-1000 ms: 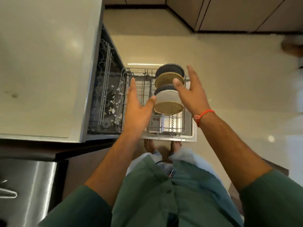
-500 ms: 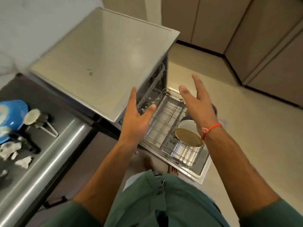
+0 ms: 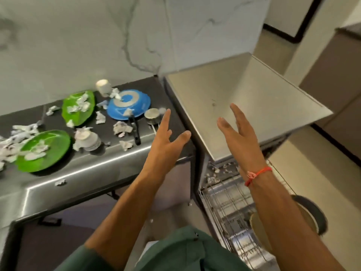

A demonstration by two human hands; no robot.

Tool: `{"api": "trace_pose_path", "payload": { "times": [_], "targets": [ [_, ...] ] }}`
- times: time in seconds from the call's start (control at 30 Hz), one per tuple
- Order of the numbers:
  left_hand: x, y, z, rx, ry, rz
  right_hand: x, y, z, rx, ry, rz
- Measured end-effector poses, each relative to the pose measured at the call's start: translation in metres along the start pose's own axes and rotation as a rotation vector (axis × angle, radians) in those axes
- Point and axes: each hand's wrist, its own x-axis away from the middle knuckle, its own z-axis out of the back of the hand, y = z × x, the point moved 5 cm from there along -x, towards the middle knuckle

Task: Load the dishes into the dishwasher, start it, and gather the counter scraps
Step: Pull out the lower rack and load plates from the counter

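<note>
Dishwasher (image 3: 254, 106) rack (image 3: 224, 202) blurred; bowl (image 3: 312, 214) half-hidden behind right forearm

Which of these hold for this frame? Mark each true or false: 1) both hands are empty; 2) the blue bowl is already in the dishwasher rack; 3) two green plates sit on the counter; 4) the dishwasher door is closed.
1) True: the left hand and right hand hold nothing, fingers straight.
2) False: the blue bowl lies on the counter.
3) True: far green plate, near green plate, both carrying paper scraps.
4) False: the dishwasher is open, its lower rack pulled out.
</note>
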Motion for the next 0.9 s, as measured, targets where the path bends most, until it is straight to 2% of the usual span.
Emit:
{"api": "trace_pose_path", "payload": {
  "times": [0.27, 0.47, 0.9],
  "targets": [
    [-0.009, -0.016, 0.152, 0.090, 0.229, -0.003, -0.007, -0.042, -0.163, 0.066, -0.233, 0.093],
    [0.004, -0.041, 0.242, 0.155, 0.424, 0.049, 0.004, -0.048, -0.272, 0.077, -0.456, 0.069],
    [0.044, -0.091, 0.340, 0.237, 0.794, 0.227, 0.031, -0.039, -0.423, 0.061, -0.898, 0.040]
  ]
}}
